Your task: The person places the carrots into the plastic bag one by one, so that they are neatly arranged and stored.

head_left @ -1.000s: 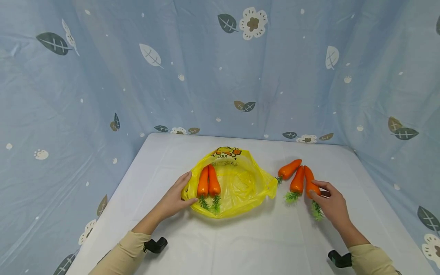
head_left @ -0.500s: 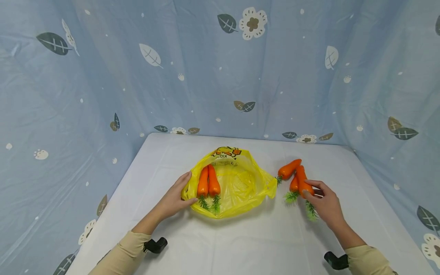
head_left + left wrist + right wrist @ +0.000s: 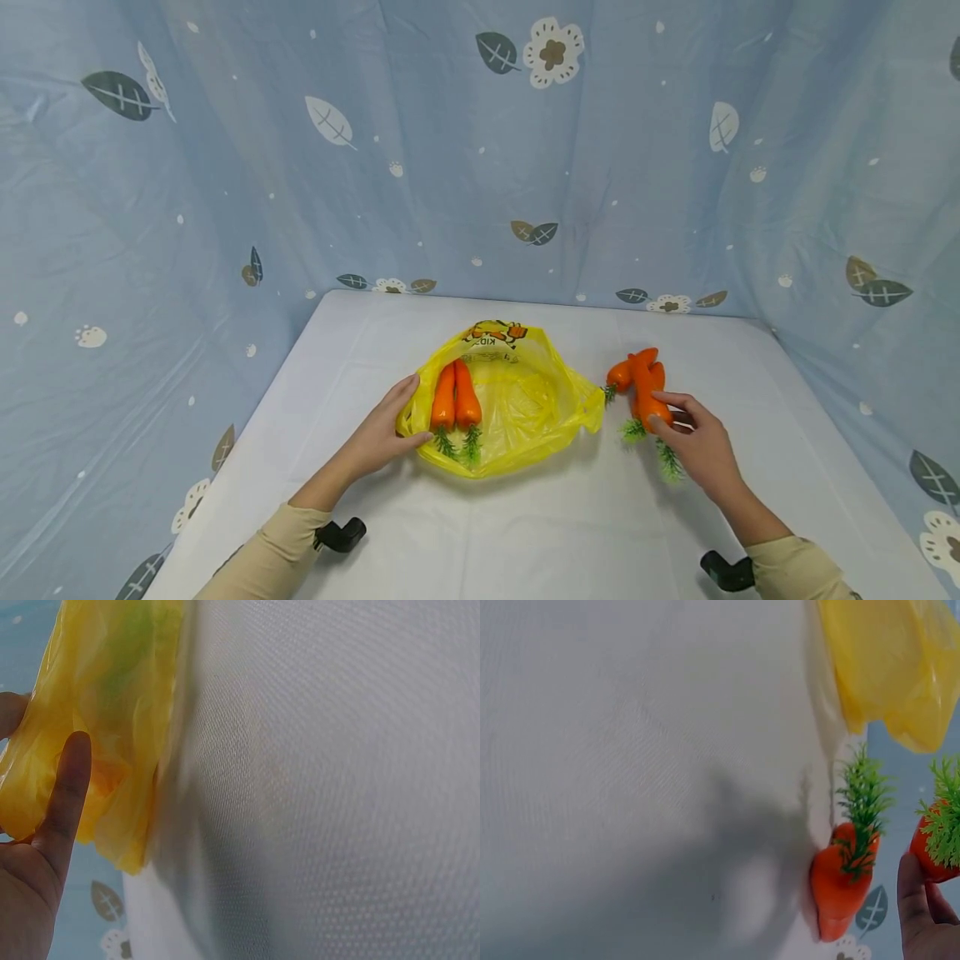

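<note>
A yellow plastic bag (image 3: 517,417) lies with its mouth open at mid-table, two toy carrots (image 3: 467,400) with green tops side by side in its left part. My left hand (image 3: 382,429) holds the bag's left side, thumb toward the front and fingers farther back. In the left wrist view the thumb (image 3: 71,772) lies straight along the yellow plastic. To the right, my right hand (image 3: 701,442) pinches the thick end of another carrot (image 3: 647,387), raised above two carrots on the table. One of those, the left carrot (image 3: 618,375), is partly covered; the other is mostly hidden.
A white cloth covers the table (image 3: 540,533). Behind and at both sides hangs a blue curtain (image 3: 450,167) with leaf and flower prints. Black camera mounts (image 3: 341,535) sit at both wrists, close to the tabletop.
My right hand has lifted its carrot and moved left, so it now overlaps the other two loose carrots. The left hand and the bag have stayed in place.
</note>
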Demonstrator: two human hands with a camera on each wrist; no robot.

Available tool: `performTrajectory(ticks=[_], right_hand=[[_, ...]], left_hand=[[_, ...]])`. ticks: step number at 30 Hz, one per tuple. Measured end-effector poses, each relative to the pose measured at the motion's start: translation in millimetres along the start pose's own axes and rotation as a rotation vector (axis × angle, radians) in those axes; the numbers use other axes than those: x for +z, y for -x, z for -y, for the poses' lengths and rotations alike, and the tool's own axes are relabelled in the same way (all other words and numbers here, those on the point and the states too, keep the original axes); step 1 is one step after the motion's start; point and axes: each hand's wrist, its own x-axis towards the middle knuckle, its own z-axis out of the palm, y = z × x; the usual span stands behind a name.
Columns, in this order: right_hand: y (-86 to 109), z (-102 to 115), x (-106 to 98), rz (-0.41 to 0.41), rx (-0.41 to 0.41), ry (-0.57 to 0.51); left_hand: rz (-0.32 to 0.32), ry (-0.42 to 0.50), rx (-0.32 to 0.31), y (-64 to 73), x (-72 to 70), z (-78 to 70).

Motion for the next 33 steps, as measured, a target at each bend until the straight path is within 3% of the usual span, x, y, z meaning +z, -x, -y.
performTrajectory(ticks=[18,27,33], right_hand=[[3.9,19.6,5.1,0.021,-0.063,-0.022],[4.0,31.6,4.7,0.048,-0.06,-0.072],[5.0,38.2,8.7,0.055,-0.099,-0.116]], left_hand=[[0.002,0.008,0.006,-1.9,1.9,-2.3],[0.003,0.019,0.006,-1.8,1.7,-5.4],[0.006,0.02,0.003,-1.7,1.5,-6.0]])
